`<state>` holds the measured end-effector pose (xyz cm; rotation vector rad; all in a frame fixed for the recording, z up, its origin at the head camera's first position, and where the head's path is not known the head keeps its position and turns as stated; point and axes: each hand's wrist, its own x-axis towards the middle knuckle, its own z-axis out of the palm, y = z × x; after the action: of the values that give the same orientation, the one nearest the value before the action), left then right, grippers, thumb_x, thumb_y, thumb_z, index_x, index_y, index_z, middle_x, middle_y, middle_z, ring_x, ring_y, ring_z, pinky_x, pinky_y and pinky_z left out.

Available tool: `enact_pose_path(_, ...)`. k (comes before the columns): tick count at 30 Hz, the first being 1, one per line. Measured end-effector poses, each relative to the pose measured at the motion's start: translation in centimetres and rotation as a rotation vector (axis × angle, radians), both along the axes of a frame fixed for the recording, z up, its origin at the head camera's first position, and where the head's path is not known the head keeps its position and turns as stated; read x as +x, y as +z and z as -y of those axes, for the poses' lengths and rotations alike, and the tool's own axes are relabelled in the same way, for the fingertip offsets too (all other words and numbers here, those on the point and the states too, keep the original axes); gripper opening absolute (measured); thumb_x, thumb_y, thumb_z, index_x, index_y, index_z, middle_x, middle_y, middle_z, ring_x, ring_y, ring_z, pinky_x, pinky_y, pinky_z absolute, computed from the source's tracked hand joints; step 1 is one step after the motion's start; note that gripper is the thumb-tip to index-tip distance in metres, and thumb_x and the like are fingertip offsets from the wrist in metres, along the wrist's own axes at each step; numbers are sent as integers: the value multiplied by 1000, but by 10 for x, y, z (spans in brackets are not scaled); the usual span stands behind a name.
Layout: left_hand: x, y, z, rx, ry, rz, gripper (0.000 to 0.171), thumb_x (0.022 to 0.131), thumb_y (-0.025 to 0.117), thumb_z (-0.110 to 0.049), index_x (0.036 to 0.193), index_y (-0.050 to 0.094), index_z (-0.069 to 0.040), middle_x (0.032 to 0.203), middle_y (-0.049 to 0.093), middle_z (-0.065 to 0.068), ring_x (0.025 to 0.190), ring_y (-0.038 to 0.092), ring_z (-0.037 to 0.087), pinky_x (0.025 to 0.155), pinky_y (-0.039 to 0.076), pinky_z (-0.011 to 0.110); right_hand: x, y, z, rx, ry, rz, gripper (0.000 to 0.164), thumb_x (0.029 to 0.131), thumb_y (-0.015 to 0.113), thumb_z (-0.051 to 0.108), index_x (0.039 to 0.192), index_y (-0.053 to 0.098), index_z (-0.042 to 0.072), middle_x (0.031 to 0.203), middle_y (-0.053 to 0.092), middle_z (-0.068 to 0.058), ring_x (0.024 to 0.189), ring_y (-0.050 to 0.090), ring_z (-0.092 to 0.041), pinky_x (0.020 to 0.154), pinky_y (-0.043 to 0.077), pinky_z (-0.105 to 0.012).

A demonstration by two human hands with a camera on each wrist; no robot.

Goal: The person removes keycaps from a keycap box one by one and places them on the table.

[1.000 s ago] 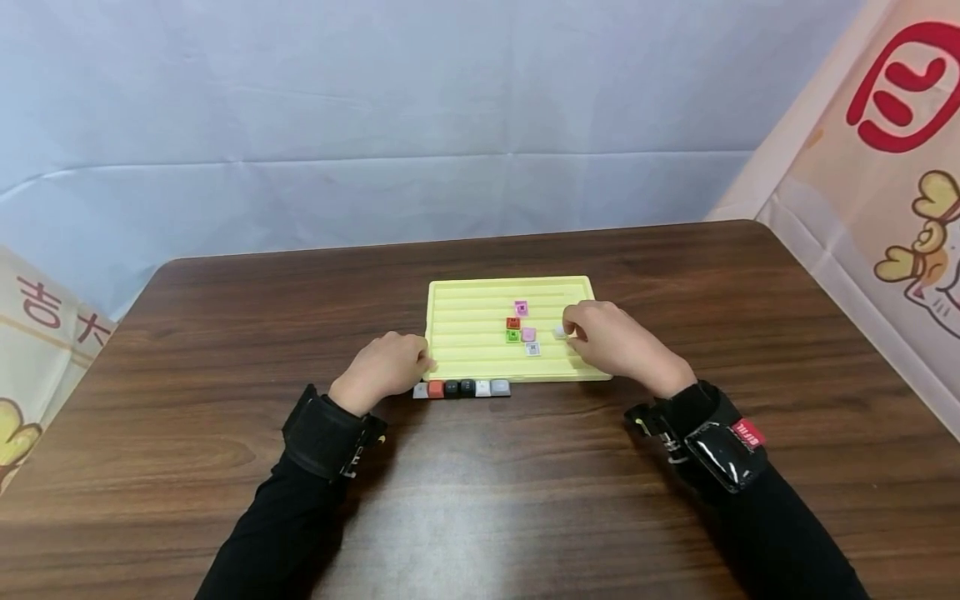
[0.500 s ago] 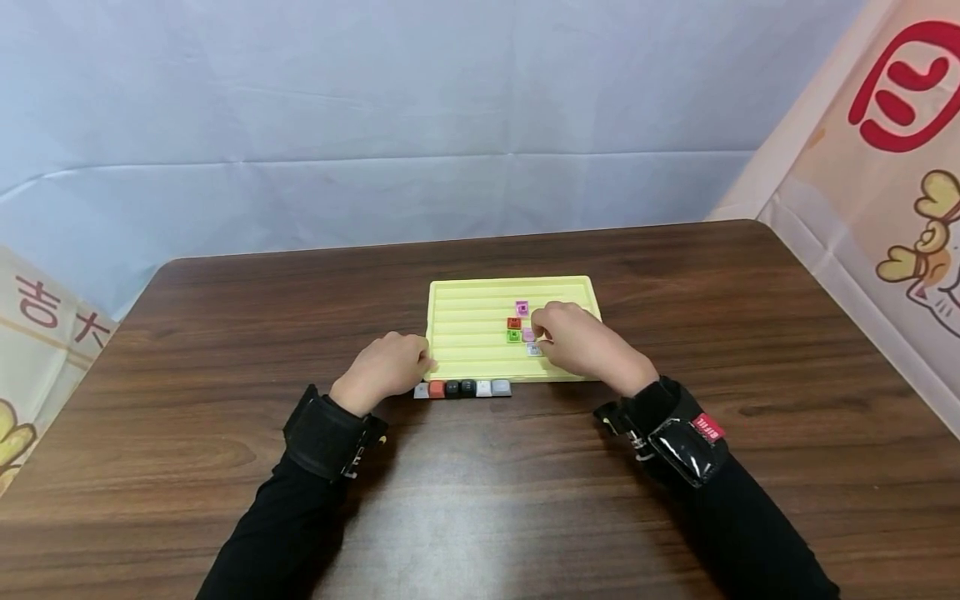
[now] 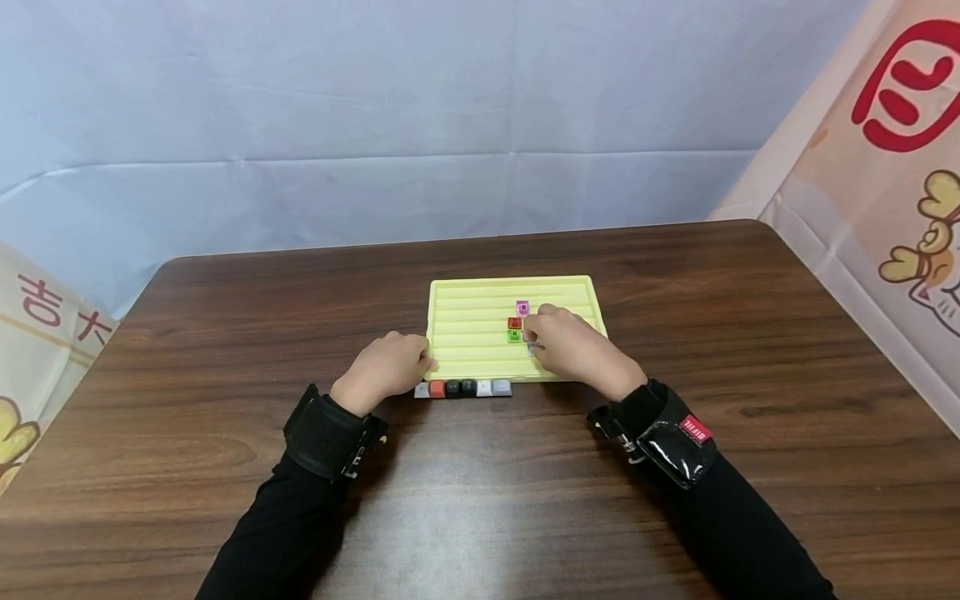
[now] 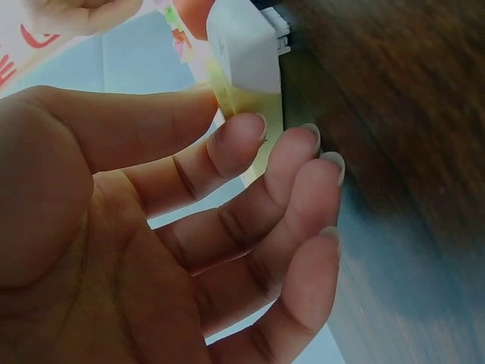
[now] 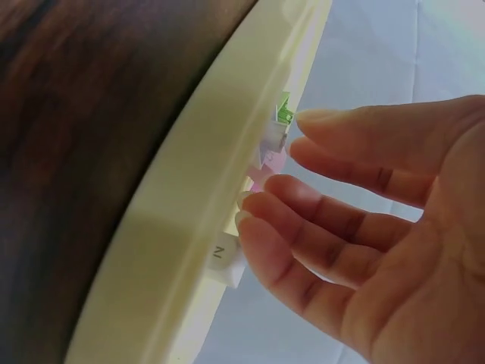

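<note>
A pale yellow ridged tray [image 3: 465, 312] lies on the table. My left hand [image 3: 382, 369] pinches its near left corner between thumb and index finger, the other fingers loosely curved. My right hand [image 3: 573, 346] is over the tray's right half, fingertips at a small cluster of keycaps. In that cluster are a magenta keycap [image 3: 522, 307], a red keycap [image 3: 514, 322] and a green keycap [image 3: 514, 336]. A pink and a pale keycap [image 5: 273, 136] are partly hidden by the fingers. Whether the thumb and index finger grip one is unclear. A white lettered keycap [image 5: 226, 258] sits near the other fingertips.
Along the tray's front edge stands a row of keycaps [image 3: 468, 388] in white, orange, black and grey. The brown wooden table [image 3: 480, 483] extends around the tray. A pale blue cloth [image 3: 375, 125] hangs behind, with printed cloths at both sides.
My right hand has moved left across the tray, from beside a white keycap to the coloured cluster, covering part of it. The left hand has stayed at the tray's corner.
</note>
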<state>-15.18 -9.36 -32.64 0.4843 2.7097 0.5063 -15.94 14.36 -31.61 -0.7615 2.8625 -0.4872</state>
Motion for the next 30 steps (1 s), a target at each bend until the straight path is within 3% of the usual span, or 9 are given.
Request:
enact_pose_path(3, 1, 1, 0, 1, -5, -6, 20, 94, 53, -16, 76, 57, -9, 64, 50, 4, 50, 35, 13, 51, 29, 26, 0, -1, 0, -9, 10, -9, 11, 86, 52, -4, 81, 59, 2, 78, 49, -7, 66, 39, -18, 57, 33, -27)
enact_pose_path(17, 2, 2, 0, 6, -3, 2, 19, 95, 52, -15, 77, 56, -8, 66, 50, 4, 51, 35, 14, 52, 29, 27, 0, -4, 0, -6, 9, -9, 10, 85, 52, -6, 82, 58, 1, 78, 50, -7, 66, 40, -17, 58, 34, -27)
enact_pose_path(30, 3, 4, -2, 1, 9, 3, 25, 94, 52, -15, 71, 51, -8, 60, 39, 2, 49, 31, 13, 51, 27, 26, -1, -3, -2, -17, -2, 16, 10, 86, 54, -5, 79, 55, 3, 77, 48, -7, 66, 39, -18, 58, 32, -27)
